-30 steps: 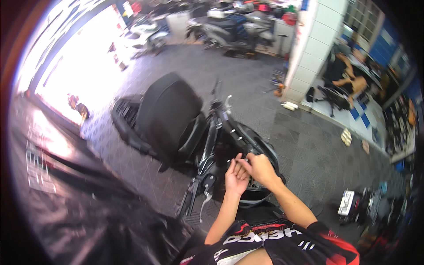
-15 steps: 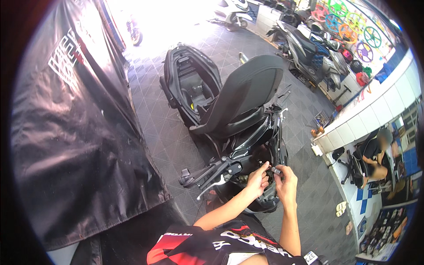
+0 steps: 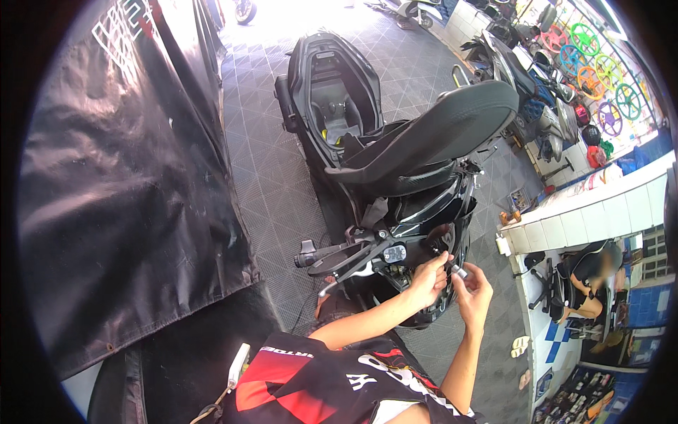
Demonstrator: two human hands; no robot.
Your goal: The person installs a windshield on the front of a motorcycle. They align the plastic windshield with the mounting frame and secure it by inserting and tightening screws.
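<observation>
A black scooter with its front panels off stands before me. Over its handlebar area my right hand [image 3: 474, 291] pinches a short silver-grey metal cylinder [image 3: 459, 271], socket-like in shape, between thumb and fingers. Close beside it, my left hand [image 3: 428, 281] is closed with thumb and forefinger pressed together at the cylinder's upper end. What the left fingers hold is too small and dark to make out. Left of the hands are a brake lever [image 3: 346, 281] and a black handlebar grip [image 3: 316, 255]. The raised seat [image 3: 438, 127] leans over the scooter body beyond.
The open storage compartment [image 3: 335, 95] lies at the scooter's far end. A black tarp [image 3: 134, 198] hangs on the left. Parked scooters [image 3: 558, 127] and colourful wheels [image 3: 586, 81] line the far right. A seated person [image 3: 590, 283] is behind a white tiled ledge [image 3: 565, 227].
My view has shifted, so the scooter sits further right and higher in it. Both hands stay together, and the right hand has tilted, showing more of the metal cylinder.
</observation>
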